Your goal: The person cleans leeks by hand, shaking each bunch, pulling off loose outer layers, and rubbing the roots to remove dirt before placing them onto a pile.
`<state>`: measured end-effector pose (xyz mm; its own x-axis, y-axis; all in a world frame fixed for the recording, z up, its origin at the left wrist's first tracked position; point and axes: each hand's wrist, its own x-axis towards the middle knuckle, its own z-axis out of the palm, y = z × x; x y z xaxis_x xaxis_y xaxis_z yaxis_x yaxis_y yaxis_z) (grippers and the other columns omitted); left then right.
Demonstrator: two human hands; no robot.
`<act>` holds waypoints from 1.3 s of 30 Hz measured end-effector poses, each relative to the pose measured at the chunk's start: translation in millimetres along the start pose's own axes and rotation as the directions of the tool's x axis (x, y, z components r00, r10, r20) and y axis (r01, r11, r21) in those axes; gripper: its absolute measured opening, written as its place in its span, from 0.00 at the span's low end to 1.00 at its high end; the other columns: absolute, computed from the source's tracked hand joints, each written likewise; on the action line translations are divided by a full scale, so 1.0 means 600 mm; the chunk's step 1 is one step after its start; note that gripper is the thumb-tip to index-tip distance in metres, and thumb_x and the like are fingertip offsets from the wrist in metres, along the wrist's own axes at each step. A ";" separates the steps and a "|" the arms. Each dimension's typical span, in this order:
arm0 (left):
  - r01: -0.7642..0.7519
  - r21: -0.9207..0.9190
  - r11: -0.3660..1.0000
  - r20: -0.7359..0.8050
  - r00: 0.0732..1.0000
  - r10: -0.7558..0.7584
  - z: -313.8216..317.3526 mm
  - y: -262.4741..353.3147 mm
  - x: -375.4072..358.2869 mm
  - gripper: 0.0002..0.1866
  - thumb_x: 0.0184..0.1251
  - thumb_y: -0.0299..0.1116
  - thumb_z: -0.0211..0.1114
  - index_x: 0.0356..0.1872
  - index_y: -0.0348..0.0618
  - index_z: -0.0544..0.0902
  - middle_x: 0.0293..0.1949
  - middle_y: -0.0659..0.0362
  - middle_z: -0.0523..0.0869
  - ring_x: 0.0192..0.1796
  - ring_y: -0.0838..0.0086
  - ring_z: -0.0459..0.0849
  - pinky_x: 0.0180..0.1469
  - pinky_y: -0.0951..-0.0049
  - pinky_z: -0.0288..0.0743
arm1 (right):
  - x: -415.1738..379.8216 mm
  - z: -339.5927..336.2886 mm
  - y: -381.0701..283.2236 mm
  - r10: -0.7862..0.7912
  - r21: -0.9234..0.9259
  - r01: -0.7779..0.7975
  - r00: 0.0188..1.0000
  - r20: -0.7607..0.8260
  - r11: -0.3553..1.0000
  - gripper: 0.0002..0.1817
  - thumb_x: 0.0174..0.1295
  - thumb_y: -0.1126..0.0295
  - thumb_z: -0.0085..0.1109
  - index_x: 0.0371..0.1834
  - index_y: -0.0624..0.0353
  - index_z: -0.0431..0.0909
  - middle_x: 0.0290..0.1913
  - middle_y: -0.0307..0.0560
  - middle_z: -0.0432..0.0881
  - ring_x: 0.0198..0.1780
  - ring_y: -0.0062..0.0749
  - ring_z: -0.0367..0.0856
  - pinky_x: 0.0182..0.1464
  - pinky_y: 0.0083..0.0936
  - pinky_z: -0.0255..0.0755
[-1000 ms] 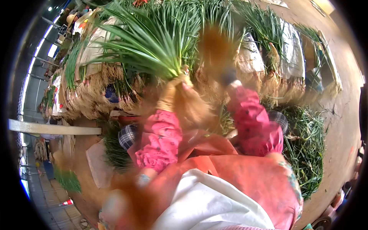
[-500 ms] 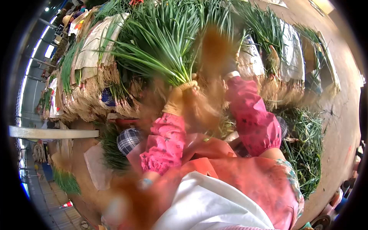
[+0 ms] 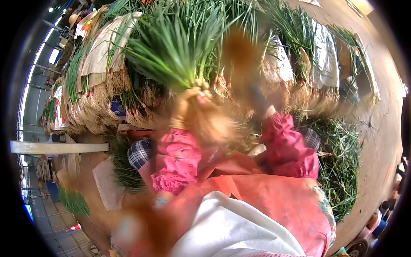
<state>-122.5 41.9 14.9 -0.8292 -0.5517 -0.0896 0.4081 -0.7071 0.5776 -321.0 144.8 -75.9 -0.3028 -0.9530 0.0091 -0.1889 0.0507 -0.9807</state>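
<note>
Gripping: our left hand (image 3: 188,105) was clenched around the bunch of green stalks (image 3: 180,47) at its rooty neck, held up before stacked bundles (image 3: 98,98).
Right hand (image 3: 259,100): blurred; we couldn't tell its grip.

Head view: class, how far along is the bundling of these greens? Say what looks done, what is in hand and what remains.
Done: stacked bundles lie behind, roots outward. In hand: the left hand grips one bunch above its roots; the right hand is blurred beside it. Left: loose greens lie heaped on the floor at the right.
</note>
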 end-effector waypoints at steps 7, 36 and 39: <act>0.005 0.087 0.996 -0.117 0.993 0.005 -0.017 -0.027 0.007 0.21 0.52 0.23 0.58 0.51 0.34 0.72 0.32 0.53 0.80 0.28 0.72 0.77 0.31 0.74 0.75 | 0.062 -0.012 -0.047 -0.405 -0.833 0.194 0.913 -0.039 0.518 0.13 0.57 0.60 0.51 0.26 0.57 0.81 0.14 0.46 0.74 0.14 0.36 0.74 0.14 0.41 0.67; 0.209 0.298 0.931 -0.234 0.962 -0.141 -0.028 -0.083 0.024 0.14 0.55 0.26 0.60 0.42 0.37 0.72 0.26 0.51 0.79 0.23 0.68 0.78 0.20 0.67 0.76 | 0.122 -0.034 -0.048 -0.414 -0.768 0.006 0.845 -0.338 0.640 0.13 0.49 0.62 0.56 0.23 0.62 0.71 0.17 0.58 0.75 0.23 0.52 0.78 0.27 0.43 0.70; 0.136 0.403 0.905 -0.232 0.972 -0.043 -0.036 -0.102 0.027 0.13 0.55 0.27 0.60 0.42 0.36 0.74 0.26 0.53 0.80 0.22 0.69 0.78 0.19 0.68 0.75 | 0.185 -0.007 0.048 -0.340 -0.909 -0.048 0.918 -0.204 0.414 0.14 0.44 0.59 0.59 0.23 0.59 0.73 0.18 0.54 0.75 0.22 0.47 0.77 0.23 0.39 0.68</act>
<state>-152.4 66.7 -39.3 -0.7346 -0.6084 -0.3003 0.1025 -0.5371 0.8373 -363.8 41.7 -102.4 -0.4039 -0.8314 0.3815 -0.9128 0.3385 -0.2287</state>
